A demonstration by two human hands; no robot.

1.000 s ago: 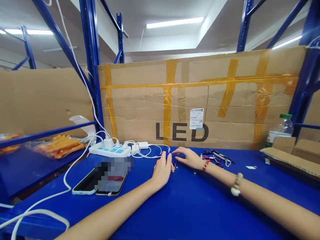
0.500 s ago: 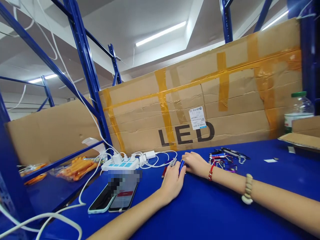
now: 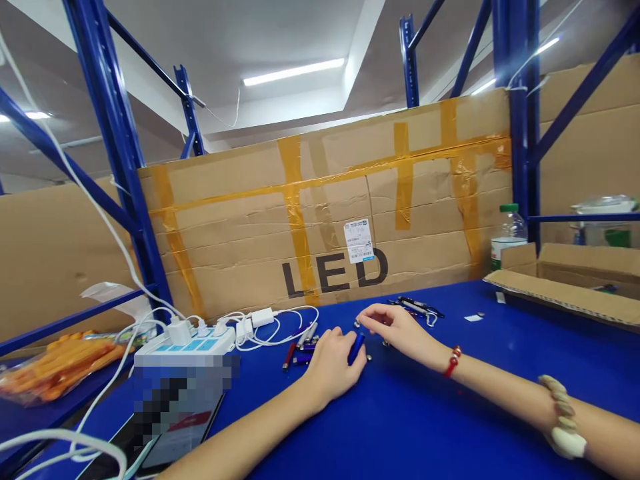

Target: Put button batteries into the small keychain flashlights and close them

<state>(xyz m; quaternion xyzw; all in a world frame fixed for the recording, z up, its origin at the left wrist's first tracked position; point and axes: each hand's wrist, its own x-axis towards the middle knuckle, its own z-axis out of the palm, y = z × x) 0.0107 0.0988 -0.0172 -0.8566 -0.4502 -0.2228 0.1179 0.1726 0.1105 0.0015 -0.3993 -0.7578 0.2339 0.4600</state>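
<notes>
My left hand (image 3: pixel 333 367) is closed around a small shiny blue tube (image 3: pixel 357 348), which stands tilted between thumb and fingers. Just to its right, my right hand (image 3: pixel 395 327) pinches a small silvery piece (image 3: pixel 357 324) at its fingertips, apart from the tube; its exact kind is too small to make out. Left of my left hand lie a red tube (image 3: pixel 289 357), a silver tube (image 3: pixel 307 335) and a blue-purple tube (image 3: pixel 302 360). Another small silvery bit (image 3: pixel 369 358) rests by my left thumb. Behind my right hand are several pen-like items with clips (image 3: pixel 417 307).
A white power strip (image 3: pixel 185 347) with chargers and looping cables stands at left, behind two phones (image 3: pixel 175 443). A large cardboard sheet (image 3: pixel 240 253) walls the back of the blue table (image 3: pixel 400 427). An open carton (image 3: pixel 565 283) and a bottle (image 3: pixel 509 237) are at right.
The view has turned to the right. My right hand has drawn back from the blue tube and now shows a small silvery piece at its fingertips. My left hand still grips the tube.
</notes>
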